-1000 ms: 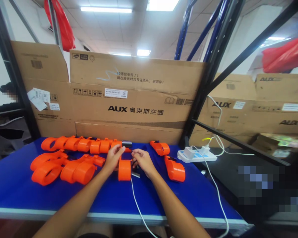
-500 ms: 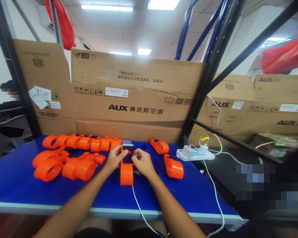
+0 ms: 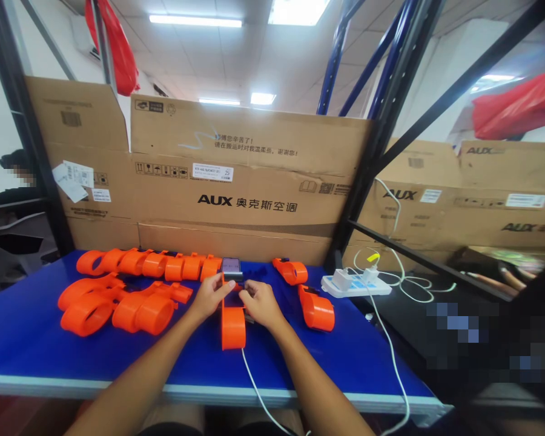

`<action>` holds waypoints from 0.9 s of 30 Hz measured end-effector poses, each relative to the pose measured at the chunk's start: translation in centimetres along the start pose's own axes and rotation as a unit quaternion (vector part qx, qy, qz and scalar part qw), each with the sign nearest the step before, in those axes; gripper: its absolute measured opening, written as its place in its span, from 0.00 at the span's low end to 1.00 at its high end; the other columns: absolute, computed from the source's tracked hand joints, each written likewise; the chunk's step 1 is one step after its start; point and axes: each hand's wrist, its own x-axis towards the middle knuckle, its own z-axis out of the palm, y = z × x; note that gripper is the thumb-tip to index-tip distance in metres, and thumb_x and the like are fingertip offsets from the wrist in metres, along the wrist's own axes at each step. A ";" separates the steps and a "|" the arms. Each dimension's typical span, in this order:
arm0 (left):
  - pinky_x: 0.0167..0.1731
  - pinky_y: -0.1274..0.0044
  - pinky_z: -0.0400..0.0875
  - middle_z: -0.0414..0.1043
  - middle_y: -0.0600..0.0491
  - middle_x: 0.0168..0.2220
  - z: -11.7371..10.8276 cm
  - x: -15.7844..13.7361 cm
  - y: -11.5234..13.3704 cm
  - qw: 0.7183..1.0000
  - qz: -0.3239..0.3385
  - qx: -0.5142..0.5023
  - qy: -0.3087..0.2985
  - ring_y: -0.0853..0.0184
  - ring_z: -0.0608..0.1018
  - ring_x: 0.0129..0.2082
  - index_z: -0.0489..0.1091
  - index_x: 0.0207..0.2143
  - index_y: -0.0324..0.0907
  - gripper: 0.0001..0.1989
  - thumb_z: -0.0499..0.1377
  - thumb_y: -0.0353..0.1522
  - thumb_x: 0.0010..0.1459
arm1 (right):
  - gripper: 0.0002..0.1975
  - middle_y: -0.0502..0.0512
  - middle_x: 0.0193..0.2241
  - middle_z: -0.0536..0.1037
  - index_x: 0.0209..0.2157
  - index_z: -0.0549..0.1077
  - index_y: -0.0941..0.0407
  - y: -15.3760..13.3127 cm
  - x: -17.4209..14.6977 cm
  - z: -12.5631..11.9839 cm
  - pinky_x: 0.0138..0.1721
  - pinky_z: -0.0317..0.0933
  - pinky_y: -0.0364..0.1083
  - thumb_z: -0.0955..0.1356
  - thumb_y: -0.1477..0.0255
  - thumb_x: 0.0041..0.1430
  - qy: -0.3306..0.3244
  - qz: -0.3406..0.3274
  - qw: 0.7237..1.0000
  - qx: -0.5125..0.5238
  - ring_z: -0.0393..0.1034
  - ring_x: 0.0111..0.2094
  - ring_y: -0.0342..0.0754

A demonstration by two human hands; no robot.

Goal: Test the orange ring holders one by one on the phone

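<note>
My left hand (image 3: 210, 298) is closed on the flat upper part of an orange ring-shaped plastic piece (image 3: 234, 329), its thumb lying across the top. The ring hangs toward me, between my forearms. Opposite, my right hand (image 3: 260, 303) has its fingers curled in against the same piece; whatever they pinch is hidden. A small device with a lit screen, like a phone (image 3: 231, 265), stands just beyond my fingertips. From below the ring a white cable (image 3: 258, 387) runs down over the table edge.
Several similar orange pieces (image 3: 91, 313) lie in two rows at left; two more (image 3: 318, 310) are at right. A white power strip (image 3: 356, 283) with plugged-in chargers sits at the right edge. Behind the blue table (image 3: 36, 357) stands a cardboard sheet (image 3: 172, 200). Another person's hands (image 3: 495, 272) show far right.
The view has shifted slightly, so the hands and orange piece sit a little lower. The device's screen shows more of itself. At far right, another person's hands have appeared and the white cable has moved.
</note>
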 end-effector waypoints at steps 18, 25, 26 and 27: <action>0.44 0.70 0.70 0.79 0.48 0.38 0.1 0.2 0.1 0.999 0.010 -0.029 0.021 0.58 0.79 0.41 0.76 0.42 0.40 0.20 0.66 0.44 0.54 | 0.10 0.45 0.15 0.59 0.17 0.59 0.54 0.1 0.3 0.4 0.21 0.46 0.41 0.63 0.70 0.49 0.019 0.012 1.000 0.022 0.53 0.21 0.42; 0.32 0.72 0.70 0.76 0.51 0.27 0.5 -0.4 -0.3 0.980 -0.085 -0.149 0.097 0.63 0.77 0.28 0.74 0.33 0.40 0.21 0.65 0.50 0.53 | 0.09 0.46 0.19 0.69 0.29 0.70 0.55 0.5 0.1 0.8 0.23 0.51 0.40 0.63 0.65 0.57 0.013 0.034 0.995 0.089 0.58 0.21 0.42; 0.32 0.72 0.71 0.76 0.50 0.26 0.6 -0.5 -0.3 0.974 -0.107 -0.173 0.096 0.62 0.77 0.27 0.73 0.32 0.40 0.23 0.64 0.52 0.53 | 0.10 0.46 0.19 0.69 0.30 0.71 0.55 0.5 0.1 0.8 0.23 0.51 0.40 0.64 0.63 0.58 0.017 0.037 0.995 0.088 0.58 0.20 0.42; 0.31 0.71 0.71 0.75 0.49 0.26 0.6 -0.6 -0.3 0.969 -0.130 -0.192 0.086 0.62 0.77 0.26 0.73 0.31 0.40 0.24 0.63 0.53 0.54 | 0.11 0.46 0.19 0.69 0.30 0.72 0.55 0.6 0.1 0.9 0.22 0.51 0.40 0.64 0.62 0.58 0.023 0.039 0.995 0.084 0.58 0.20 0.42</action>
